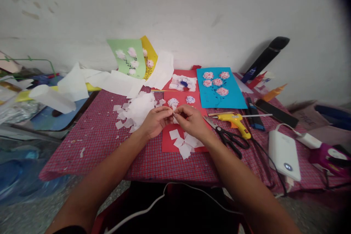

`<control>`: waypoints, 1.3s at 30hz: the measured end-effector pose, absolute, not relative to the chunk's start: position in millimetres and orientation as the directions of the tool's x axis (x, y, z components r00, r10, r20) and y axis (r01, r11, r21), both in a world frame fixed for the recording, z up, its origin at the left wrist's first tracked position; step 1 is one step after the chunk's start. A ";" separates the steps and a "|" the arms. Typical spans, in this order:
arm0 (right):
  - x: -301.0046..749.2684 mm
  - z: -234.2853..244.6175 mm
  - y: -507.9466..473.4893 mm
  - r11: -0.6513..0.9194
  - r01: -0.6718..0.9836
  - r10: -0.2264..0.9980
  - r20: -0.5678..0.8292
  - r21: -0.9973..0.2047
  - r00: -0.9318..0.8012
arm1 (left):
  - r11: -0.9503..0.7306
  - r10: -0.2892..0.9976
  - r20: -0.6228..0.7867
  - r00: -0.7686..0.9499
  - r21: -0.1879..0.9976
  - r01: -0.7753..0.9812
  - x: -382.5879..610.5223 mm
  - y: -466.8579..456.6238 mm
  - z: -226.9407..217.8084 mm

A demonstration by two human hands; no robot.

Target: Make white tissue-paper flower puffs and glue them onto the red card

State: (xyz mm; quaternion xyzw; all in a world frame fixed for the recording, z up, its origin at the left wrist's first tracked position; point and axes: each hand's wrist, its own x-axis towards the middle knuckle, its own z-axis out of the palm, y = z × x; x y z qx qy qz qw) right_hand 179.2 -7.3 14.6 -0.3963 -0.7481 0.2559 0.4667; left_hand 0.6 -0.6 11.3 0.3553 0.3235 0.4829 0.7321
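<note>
A table [95,142] under red checked cloth stands against the wall, a person seated at its near edge. A red card [168,146] lies straight ahead, probably so both hands can work above it. Beyond it to the right, a blue card [233,98] bearing pink paper flowers sits clear of the elbows, likely for an easy look. The left hand [159,120] and right hand [190,119] meet over the red card, fingers drawn to narrow pinches. White paper [141,109] is heaped to the left, while scissors [220,130] and a yellow glue gun [234,119] lie to the right, seemingly for a short reach. Cut squares [185,146] are spread on the near end of the red card, between the forearms. Two blue-specked flowers [190,99] rest just past the fingers. Smallest of all, a white scrap [174,108] is held between the fingertips of both hands, probably gripped so lightly because it is thin; its exact shape is hard to tell from here.
</note>
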 end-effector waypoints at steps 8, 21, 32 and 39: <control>180.0 13.6 -6.7 0.548 0.345 0.836 0.483 -0.762 -0.261 | 0.248 0.949 -0.120 0.293 0.857 -0.452 2.1 -1.5 12.6; 179.2 14.4 -5.4 0.347 0.234 0.934 0.311 -0.908 -0.177 | -0.360 0.927 0.348 0.142 0.931 0.062 0.5 -5.0 4.9; 181.4 15.1 -4.6 0.333 0.217 0.933 0.287 -0.917 -0.219 | -0.457 0.886 0.437 0.157 0.880 0.132 2.6 -6.4 1.1; 181.5 17.8 -6.4 0.315 0.182 0.932 0.267 -0.931 -0.247 | -0.236 0.959 0.234 0.159 0.972 -0.006 2.5 -9.1 13.7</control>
